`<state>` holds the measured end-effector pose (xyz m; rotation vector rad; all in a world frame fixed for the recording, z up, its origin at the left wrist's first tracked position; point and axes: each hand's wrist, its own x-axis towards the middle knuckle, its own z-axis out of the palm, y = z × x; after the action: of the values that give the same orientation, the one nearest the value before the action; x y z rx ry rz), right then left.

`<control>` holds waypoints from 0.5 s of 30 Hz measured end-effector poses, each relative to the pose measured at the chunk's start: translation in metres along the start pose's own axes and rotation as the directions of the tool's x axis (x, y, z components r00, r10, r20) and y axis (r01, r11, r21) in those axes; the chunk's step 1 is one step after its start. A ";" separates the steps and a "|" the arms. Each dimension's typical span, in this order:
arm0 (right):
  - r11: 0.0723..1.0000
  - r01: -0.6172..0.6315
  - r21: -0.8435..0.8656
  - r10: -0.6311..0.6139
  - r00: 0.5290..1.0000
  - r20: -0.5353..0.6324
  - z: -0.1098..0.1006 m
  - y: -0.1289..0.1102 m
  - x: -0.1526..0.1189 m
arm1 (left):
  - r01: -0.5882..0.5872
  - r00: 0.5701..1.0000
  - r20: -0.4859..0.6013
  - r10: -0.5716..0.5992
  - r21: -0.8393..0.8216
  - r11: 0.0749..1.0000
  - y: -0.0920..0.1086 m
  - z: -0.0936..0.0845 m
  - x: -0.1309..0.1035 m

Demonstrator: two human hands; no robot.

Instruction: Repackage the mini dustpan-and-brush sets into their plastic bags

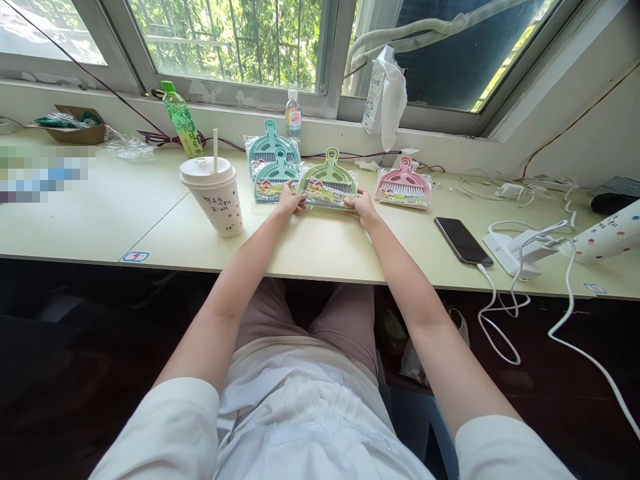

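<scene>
Left hand (pixel 291 199) and right hand (pixel 363 206) grasp the green dustpan set (pixel 329 179) by its lower corners; pinch lightly, hold level

A: Which colours do we see among the dustpan sets?
B: We see a yellowish-green set (pixel 330 175), two teal sets (pixel 273 137) and a pink set (pixel 403 180), with multicoloured printing along their labels.
A: And the tabletop (pixel 320 253)?
B: We'd call it pale cream-yellow.
A: We find dark lettering and small coloured dots on the white cup (pixel 217 200).
B: We spot red and blue dots on the second white cup (pixel 613 230), too.
A: Our tea bottle (pixel 183 123) wears a bright green cap; our phone (pixel 463 240) is black.
B: We make the shirt (pixel 300 427) white, the trousers (pixel 265 313) dusty mauve.
</scene>
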<state>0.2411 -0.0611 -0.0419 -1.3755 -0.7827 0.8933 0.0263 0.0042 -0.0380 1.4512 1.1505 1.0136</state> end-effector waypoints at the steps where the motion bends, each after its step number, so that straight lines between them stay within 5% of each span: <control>1: 1.000 0.008 -0.017 -0.008 1.000 0.004 0.000 -0.001 -0.002 | 0.006 1.000 0.000 -0.006 0.019 1.000 0.000 -0.001 0.001; 10: 0.997 0.000 -0.079 -0.001 1.000 -0.020 -0.019 -0.010 -0.003 | -0.048 0.993 0.108 0.045 0.027 0.998 0.004 0.007 -0.011; 15: 0.981 0.042 -0.189 -0.047 0.999 -0.018 -0.087 -0.014 -0.004 | -0.080 0.952 0.300 0.067 0.030 0.996 0.003 0.011 -0.015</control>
<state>0.3171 -0.1051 -0.0330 -1.5250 -0.8958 0.7829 0.0342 -0.0122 -0.0373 1.6279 0.9082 0.7894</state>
